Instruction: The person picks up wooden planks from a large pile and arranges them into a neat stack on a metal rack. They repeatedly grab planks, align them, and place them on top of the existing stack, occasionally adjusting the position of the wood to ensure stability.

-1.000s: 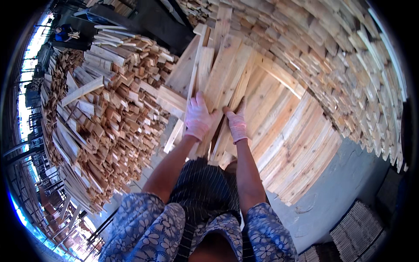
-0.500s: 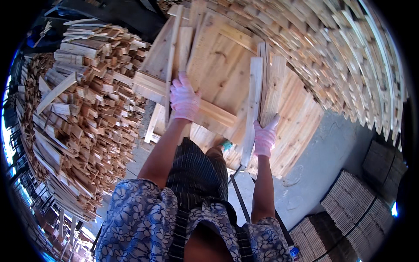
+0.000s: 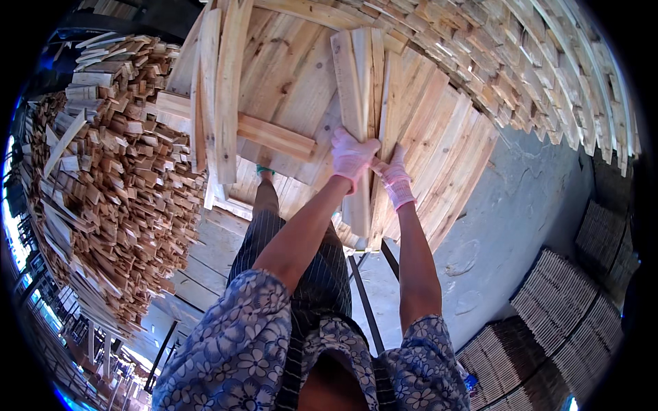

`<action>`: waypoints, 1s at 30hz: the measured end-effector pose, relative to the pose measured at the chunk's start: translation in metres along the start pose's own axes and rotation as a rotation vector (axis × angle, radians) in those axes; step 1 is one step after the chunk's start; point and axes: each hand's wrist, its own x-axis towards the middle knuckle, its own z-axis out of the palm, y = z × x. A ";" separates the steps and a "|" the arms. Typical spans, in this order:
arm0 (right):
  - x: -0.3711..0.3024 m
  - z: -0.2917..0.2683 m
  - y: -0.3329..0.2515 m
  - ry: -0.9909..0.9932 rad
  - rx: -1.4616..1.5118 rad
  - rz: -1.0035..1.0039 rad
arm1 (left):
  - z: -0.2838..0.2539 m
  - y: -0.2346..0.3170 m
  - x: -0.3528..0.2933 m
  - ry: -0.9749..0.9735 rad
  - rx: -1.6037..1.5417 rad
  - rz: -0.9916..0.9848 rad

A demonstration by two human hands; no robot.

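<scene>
Both of my hands wear pinkish-white gloves and meet near the middle of the view. My left hand is closed round the left boards of a small bundle of narrow wooden boards. My right hand grips the right-hand board of the bundle, its fingertips near the left glove. The boards stand roughly side by side, slightly fanned at the far end. Under them lies a broad surface of light knotty planks. Left of my hands, several loose boards lie lengthwise across a crosswise wooden strip.
A tall heap of stacked wood pieces rises on the left. Another large stack fills the far right. Bundled slats stand at the lower right on the grey floor. Dark metal bars run below the planks.
My left hand has let go of the left boards and moved right to the bundle in my right hand. The right hand has shifted slightly left and away with the boards.
</scene>
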 end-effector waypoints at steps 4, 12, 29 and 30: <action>-0.045 0.005 -0.037 -0.086 0.116 -0.044 | -0.037 -0.005 -0.005 -0.390 -0.590 -0.046; -0.036 -0.092 -0.102 0.069 -0.841 -0.166 | -0.150 0.035 0.036 -0.138 -0.096 0.029; 0.111 -0.173 -0.113 0.199 -1.442 -0.678 | -0.140 -0.089 -0.107 -0.592 -0.432 0.024; 0.109 -0.171 -0.130 0.131 -1.424 -0.585 | -0.132 -0.116 -0.131 -0.689 -0.436 -0.006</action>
